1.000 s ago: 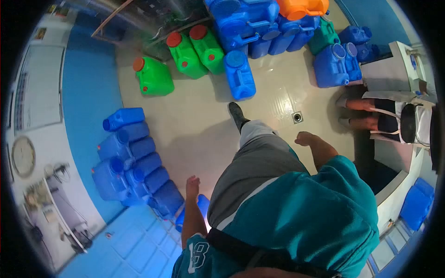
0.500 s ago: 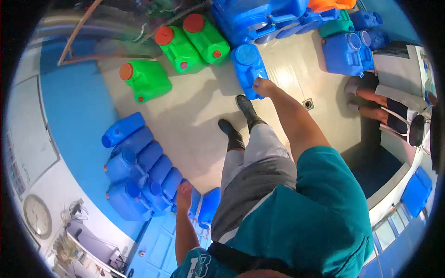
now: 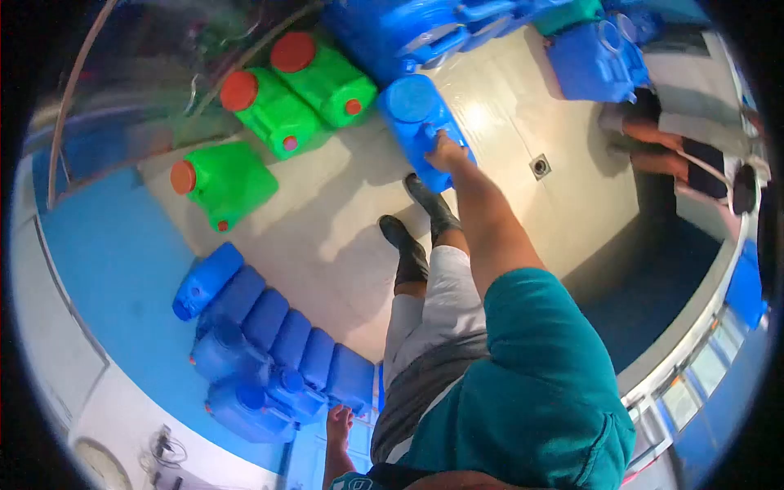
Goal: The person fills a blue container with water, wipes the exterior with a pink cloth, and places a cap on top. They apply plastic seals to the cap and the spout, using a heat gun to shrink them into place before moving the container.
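My right hand (image 3: 447, 152) is closed around the handle of a blue water jug (image 3: 411, 104) with a round blue lid. The jug stands in front of my boots (image 3: 425, 202), by a cluster of larger blue containers (image 3: 392, 37). My left hand (image 3: 340, 423) hangs low beside my leg, its fingers curled with nothing visible in them. Nearest to it is a group of blue jugs (image 3: 351, 380) along the wall.
Several green jugs (image 3: 233, 181) with red caps stand on the floor at the left. Further blue jugs (image 3: 584, 69) are at the upper right, near a seated person's legs (image 3: 653, 147). A floor drain (image 3: 540, 167) lies right of my arm.
My view has turned and shifted, so the wall jugs and green jugs appear lower. My left hand sits lower in view. My right hand stays on the blue jug's handle.
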Available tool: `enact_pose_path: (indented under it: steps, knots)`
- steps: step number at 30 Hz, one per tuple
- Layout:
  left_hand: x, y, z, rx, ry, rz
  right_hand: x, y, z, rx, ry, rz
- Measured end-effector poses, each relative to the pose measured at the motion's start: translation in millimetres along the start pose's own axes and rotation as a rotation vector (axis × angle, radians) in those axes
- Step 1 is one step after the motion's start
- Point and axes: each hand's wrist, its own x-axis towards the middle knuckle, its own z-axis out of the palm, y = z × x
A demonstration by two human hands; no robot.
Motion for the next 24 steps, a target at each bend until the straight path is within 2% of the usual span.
enact_pose_path:
  steps: [3, 6, 8, 11, 12, 13, 14, 15, 17, 19, 21, 23, 24]
  knots:
    - [13.3, 35.6, -17.3, 0.076, -0.064, 0.082, -43.3, 15.6, -6.4, 0.008, 0.188, 0.036]
    - [41.8, 95.3, -32.7, 0.263, -0.106, 0.313, -121.3, 52.9, -40.5, -0.066, 0.363, -0.022]
    - [60.9, 157.0, -33.0, 0.381, -0.094, 0.434, -184.6, 73.8, -77.1, -0.072, 0.394, -0.019]
    - [63.0, 254.2, -29.3, 0.478, -0.18, 0.643, -284.3, 119.0, -122.8, -0.068, 0.436, -0.014]
    - [89.8, 284.1, -33.3, 0.53, -0.226, 0.697, -324.9, 137.8, -141.9, -0.058, 0.476, -0.034]
    - [97.1, 327.8, -24.4, 0.759, -0.246, 1.079, -361.3, 156.5, -157.9, -0.037, 0.529, 0.03]
    - [94.1, 361.4, -9.3, 0.971, -0.262, 1.468, -391.5, 181.1, -170.9, -0.045, 0.577, 0.009]
    - [72.6, 374.6, 1.7, 0.354, -0.254, 0.951, -426.3, 191.1, -185.0, -0.062, 0.623, -0.022]
    - [32.7, 415.7, 41.0, 0.526, -0.217, 0.953, -504.5, 225.5, -212.2, -0.093, 0.719, 0.066]
    - [-10.5, 449.5, 97.1, 0.685, -0.211, 1.075, -584.2, 258.9, -242.4, -0.103, 0.808, 0.226]
    - [-43.1, 464.2, 152.0, 0.814, -0.196, 1.191, -675.3, 287.5, -267.1, -0.022, 0.978, 0.38]
    - [-73.4, 474.9, 220.0, 0.935, -0.284, 1.299, -737.9, 344.1, -274.6, 0.017, 1.26, 0.55]
    - [-88.6, 473.5, 254.5, 0.945, -0.302, 1.328, -775.2, 359.1, -283.0, 0.129, 1.335, 0.645]
